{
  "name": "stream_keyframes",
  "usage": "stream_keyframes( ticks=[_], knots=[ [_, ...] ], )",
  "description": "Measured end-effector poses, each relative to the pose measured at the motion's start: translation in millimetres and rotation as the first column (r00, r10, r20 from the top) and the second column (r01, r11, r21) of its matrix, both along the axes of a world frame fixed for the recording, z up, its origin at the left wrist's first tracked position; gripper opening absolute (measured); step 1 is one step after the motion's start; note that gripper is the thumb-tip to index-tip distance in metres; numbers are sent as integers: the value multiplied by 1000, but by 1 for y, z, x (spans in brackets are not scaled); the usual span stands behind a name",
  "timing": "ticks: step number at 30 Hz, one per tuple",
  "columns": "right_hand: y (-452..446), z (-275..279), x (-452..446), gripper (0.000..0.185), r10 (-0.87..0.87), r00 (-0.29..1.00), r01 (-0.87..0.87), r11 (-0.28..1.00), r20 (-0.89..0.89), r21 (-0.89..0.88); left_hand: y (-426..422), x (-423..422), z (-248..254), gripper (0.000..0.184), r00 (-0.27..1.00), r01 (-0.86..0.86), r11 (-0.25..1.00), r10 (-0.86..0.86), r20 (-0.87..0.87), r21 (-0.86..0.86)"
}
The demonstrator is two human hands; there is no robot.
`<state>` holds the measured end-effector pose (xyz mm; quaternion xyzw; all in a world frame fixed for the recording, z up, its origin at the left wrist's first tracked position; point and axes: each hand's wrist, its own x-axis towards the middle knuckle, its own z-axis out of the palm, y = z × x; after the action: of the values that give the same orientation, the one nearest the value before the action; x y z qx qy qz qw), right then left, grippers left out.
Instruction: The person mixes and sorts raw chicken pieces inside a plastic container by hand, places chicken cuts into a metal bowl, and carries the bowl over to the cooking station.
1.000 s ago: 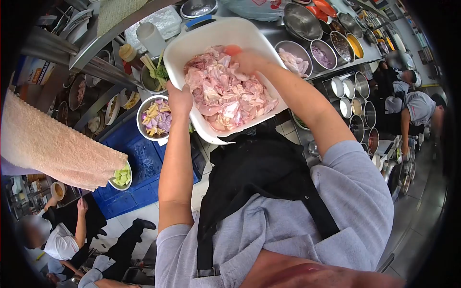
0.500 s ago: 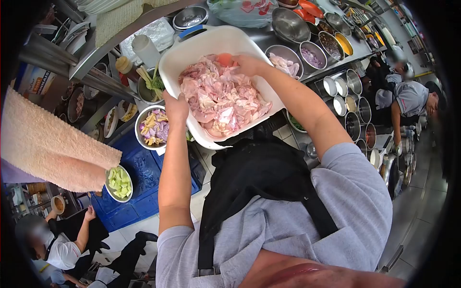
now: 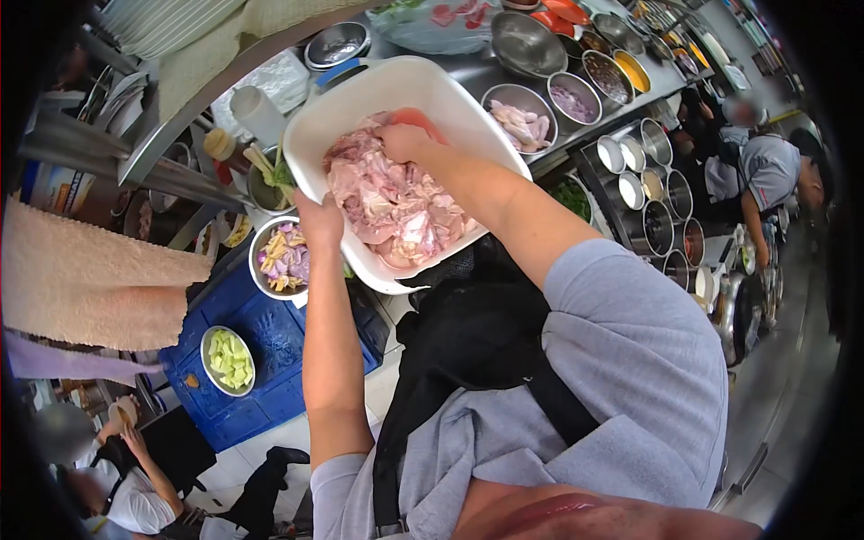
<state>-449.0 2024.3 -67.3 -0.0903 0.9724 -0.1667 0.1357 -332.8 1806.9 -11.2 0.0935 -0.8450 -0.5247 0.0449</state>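
Note:
A large white plastic tub (image 3: 481,112) stands in front of me, tilted in view, with a heap of raw chicken pieces (image 3: 396,202) in it. My left hand (image 3: 319,220) is closed on the tub's left rim. My right hand (image 3: 405,142) is inside the tub at the far side of the chicken, its fingers bent and partly hidden. Against it shows an orange-red plastic piece (image 3: 419,120), which it seems to hold; its full shape is hidden. Close to my left hand is a bowl of sliced onion and yellowish pieces (image 3: 282,258).
A bowl of chopped green vegetable (image 3: 229,360) rests on a blue lid (image 3: 270,333). Bowls of raw meat (image 3: 520,120) and chopped onion (image 3: 574,99) stand at the right. A towel (image 3: 90,279) hangs at the left. Other people work at both sides.
My right hand has moved left and down over the chicken, and more of the orange-red piece shows. My left hand keeps its hold on the rim. The view has shifted slightly.

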Motion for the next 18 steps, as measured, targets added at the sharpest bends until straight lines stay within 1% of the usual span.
stream_keyframes(
  ticks=[2, 4, 5, 7, 8, 10, 11, 13, 17, 18],
  knots=[
    [2, 2, 3, 44, -23, 1000, 23, 999, -8, -24, 0, 1, 1, 48, 999, -41, 998, 42, 23, -37],
    [4, 5, 2, 48, -28, 996, 29, 999, 86, -14, 0, -2, 0, 49, 998, -48, 998, 50, 29, -40],
    [6, 5, 2, 48, -27, 996, 28, 1000, 88, -13, 0, -2, 3, 50, 998, -36, 999, 37, 40, -38],
    [9, 0, 1, 45, 7, 1000, -7, 998, -1, -62, 0, 0, 2, 51, 997, -37, 998, 40, 64, -41],
    [10, -3, -1, 45, 22, 1000, -21, 997, 11, -69, 0, -2, -1, 51, 998, -42, 999, 43, 54, -30],
    [16, -6, -5, 42, -16, 994, 4, 994, -109, -111, -2, -1, 0, 52, 998, -32, 999, 33, 61, -14],
    [17, 6, 0, 42, -7, 995, -4, 993, -102, -116, -2, -2, -2, 52, 998, -41, 999, 41, 55, -18],
    [25, 41, 6, 40, -59, 959, 20, 989, -278, -143, -3, 0, -3, 51, 998, -49, 998, 50, 49, -26],
    [52, 114, 5, 36, -93, 939, 21, 977, -330, -213, -1, 1, -1, 50, 998, -49, 999, 49, 48, -5],
    [64, 130, 2, 36, -134, 923, 28, 958, -360, -285, -1, 0, 1, 49, 997, -54, 999, 54, 51, 2]
  ],
)
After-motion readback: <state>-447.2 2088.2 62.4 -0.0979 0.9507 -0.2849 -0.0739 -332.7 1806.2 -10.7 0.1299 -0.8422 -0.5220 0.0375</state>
